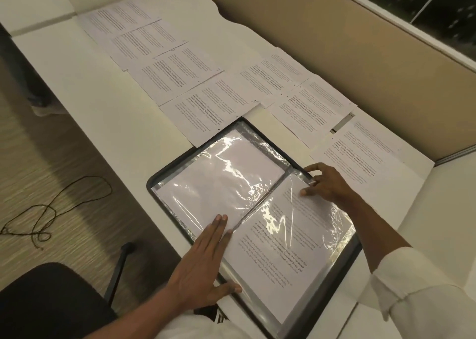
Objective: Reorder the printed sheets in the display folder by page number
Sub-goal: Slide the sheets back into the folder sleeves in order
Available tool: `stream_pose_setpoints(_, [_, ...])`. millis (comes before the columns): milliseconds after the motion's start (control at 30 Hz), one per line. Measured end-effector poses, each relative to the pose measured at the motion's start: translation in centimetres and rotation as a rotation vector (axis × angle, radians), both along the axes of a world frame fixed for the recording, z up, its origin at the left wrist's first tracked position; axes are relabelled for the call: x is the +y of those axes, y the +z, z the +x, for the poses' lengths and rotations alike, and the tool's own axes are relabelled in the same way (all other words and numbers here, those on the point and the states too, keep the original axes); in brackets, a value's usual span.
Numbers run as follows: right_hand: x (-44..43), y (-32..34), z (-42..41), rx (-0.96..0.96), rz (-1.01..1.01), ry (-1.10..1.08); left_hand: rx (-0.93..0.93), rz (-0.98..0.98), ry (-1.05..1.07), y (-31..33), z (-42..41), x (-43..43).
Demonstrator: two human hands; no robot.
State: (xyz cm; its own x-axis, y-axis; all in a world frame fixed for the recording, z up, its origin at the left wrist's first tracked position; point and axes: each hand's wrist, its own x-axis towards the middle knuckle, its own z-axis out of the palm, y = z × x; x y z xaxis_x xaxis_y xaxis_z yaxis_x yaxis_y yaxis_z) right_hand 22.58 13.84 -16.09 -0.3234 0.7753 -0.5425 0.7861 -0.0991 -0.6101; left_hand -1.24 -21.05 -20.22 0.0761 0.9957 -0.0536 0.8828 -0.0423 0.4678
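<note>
An open black display folder lies on the white desk in front of me. Its left sleeve holds a sheet with the blank back showing. Its right sleeve holds a printed sheet with text facing up. My left hand lies flat, fingers together, across the folder's near edge and spine. At the top corner of the right sleeve, my right hand pinches the plastic and the sheet's corner. Several loose printed sheets are spread in overlapping rows across the desk beyond the folder.
A beige partition runs along the desk's far side. More sheets lie to the right by the partition. A black chair and a loose cord on the floor are to the left.
</note>
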Motion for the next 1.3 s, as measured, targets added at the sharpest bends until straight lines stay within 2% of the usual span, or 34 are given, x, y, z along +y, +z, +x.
stream_pose_setpoints(300, [-0.3, 1.0, 0.1, 0.107, -0.117, 0.044, -0.038, -0.057, 0.018, 0.0, 0.0, -0.1])
stream_pose_setpoints(433, [-0.5, 0.9, 0.0, 0.056, -0.081, 0.073, -0.041, -0.073, 0.012, -0.1, 0.0, 0.0])
stream_pose_setpoints(700, [-0.5, 1.2, 0.2, 0.076, -0.07, 0.084, -0.013, -0.095, 0.004, -0.2, -0.1, 0.0])
stream_pose_setpoints(867, [0.1, 1.2, 1.5, -0.073, -0.06, 0.034, 0.0, -0.095, 0.0, 0.0, -0.2, 0.1])
stream_pose_setpoints(1033, [-0.6, 3.5, 3.4, -0.254, -0.008, 0.093, 0.001, -0.078, -0.009, 0.0, -0.1, 0.1])
stream_pose_setpoints(1133, [-2.3, 4.8, 4.0, -0.22, 0.002, 0.047, 0.004, -0.114, -0.013, 0.0, -0.1, 0.3])
stream_pose_setpoints(1200, [-3.2, 4.9, 4.4, -0.159, 0.095, -0.023, 0.009, -0.149, -0.016, 0.4, -0.2, 0.5])
stream_pose_setpoints(1300, [-5.1, 4.5, 4.3, -0.026, 0.178, -0.232, 0.017, -0.18, -0.007, 1.1, 0.0, 0.9])
